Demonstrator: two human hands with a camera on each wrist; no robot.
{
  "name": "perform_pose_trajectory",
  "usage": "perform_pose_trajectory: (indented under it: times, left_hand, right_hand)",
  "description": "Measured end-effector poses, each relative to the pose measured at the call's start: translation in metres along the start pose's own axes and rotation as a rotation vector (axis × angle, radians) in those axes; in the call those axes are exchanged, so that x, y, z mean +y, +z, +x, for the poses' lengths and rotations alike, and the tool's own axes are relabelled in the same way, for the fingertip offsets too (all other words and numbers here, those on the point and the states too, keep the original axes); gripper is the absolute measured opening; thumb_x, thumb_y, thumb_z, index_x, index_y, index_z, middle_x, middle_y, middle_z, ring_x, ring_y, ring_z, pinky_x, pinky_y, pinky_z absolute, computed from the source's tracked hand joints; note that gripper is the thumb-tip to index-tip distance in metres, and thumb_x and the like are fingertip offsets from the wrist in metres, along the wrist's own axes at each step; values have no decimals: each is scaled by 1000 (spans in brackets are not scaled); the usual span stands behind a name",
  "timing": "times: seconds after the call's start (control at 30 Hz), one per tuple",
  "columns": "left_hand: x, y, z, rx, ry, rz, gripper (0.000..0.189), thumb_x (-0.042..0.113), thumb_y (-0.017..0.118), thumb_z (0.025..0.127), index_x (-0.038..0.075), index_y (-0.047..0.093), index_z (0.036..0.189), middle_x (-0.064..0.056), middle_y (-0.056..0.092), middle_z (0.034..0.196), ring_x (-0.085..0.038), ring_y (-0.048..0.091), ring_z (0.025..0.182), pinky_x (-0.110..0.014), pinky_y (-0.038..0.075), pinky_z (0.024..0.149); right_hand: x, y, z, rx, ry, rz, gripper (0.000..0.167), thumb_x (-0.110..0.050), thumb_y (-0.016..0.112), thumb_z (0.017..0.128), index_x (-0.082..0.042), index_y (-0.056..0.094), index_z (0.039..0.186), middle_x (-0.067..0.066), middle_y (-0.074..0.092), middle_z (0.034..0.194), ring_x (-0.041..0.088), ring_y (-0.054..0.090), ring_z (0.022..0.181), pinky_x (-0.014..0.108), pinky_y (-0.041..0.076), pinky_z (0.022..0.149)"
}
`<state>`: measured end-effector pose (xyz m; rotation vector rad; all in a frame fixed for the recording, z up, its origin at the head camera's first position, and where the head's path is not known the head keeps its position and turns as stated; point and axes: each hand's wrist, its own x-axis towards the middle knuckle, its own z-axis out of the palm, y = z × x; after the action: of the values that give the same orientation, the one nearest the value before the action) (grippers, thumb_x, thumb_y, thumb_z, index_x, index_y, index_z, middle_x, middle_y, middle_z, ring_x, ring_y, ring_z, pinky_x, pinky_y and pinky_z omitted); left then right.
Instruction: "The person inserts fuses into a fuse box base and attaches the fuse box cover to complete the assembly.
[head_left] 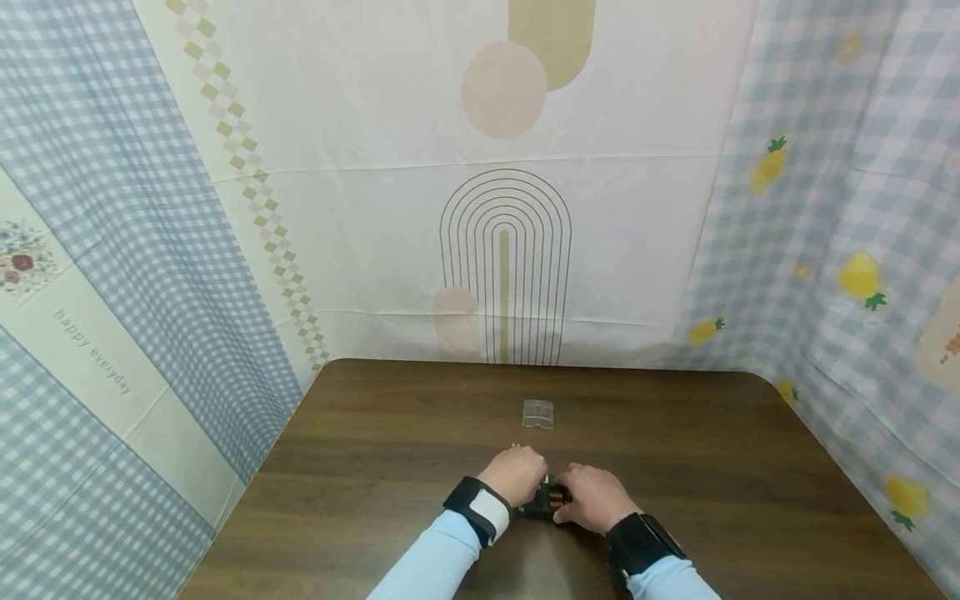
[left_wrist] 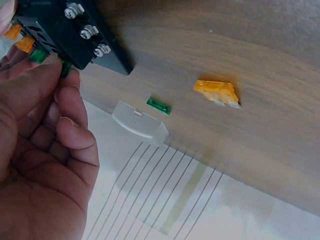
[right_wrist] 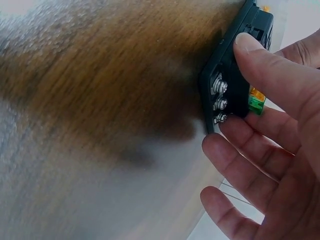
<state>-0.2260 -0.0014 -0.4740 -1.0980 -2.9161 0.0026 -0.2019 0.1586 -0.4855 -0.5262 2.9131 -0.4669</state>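
Observation:
A black fuse box (head_left: 537,505) with metal screw terminals (left_wrist: 89,32) along its side sits between both hands. My left hand (head_left: 517,475) pinches a green blade fuse (left_wrist: 65,68) with thumb and index finger, at the end of the row on the box. Beside it in the row are another green fuse (left_wrist: 37,55) and two orange fuses (left_wrist: 24,44). My right hand (head_left: 597,497) grips the box, thumb on its near face and fingers at the terminal end. How deep the pinched fuse sits is hidden by the fingers.
A clear plastic cover (head_left: 537,413) lies on the wooden table (head_left: 405,417) beyond the hands. Near it are a loose green fuse (left_wrist: 159,105) and a loose orange fuse (left_wrist: 218,93). Patterned cloth (head_left: 375,208) hangs behind the table's far edge.

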Motion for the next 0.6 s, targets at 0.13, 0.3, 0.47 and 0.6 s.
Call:
perform_pose_trajectory:
  times: [0.13,0.3,0.47,0.6]
  left_hand:
    - [1,-2,-1,-2,-5,-8,8,11,80,84,17,76,79,7,66,71,-6,57,63,-22,51,62]
    - [1,-2,-1,-1,-6,-10,8,12,79,85,17,76,80,7,66,71,-6,57,63,-22,51,62]
    - [0,0,0,12,1,-8,7,13,79,85,17,76,80,7,66,71,-6,58,63,-21,51,61]
    - [-2,2,1,7,7,-11,7,13,79,86,17,76,81,7,66,71,-6,58,64,-20,50,62]
  right_hand:
    - [-1,0,-1,-2,4,2,38,-22,88,73,-4,73,102,8,66,94,27,63,83,51,51,79]
    - [0,-1,-1,6,-1,4,37,-22,89,72,-3,74,101,7,65,91,26,62,81,50,51,77]
    - [0,0,-2,20,-13,2,38,-23,89,72,-3,74,101,8,66,92,27,63,83,50,51,77]
    - [1,0,-2,19,-18,7,39,-23,89,72,-3,73,101,5,63,89,25,61,80,49,51,75]
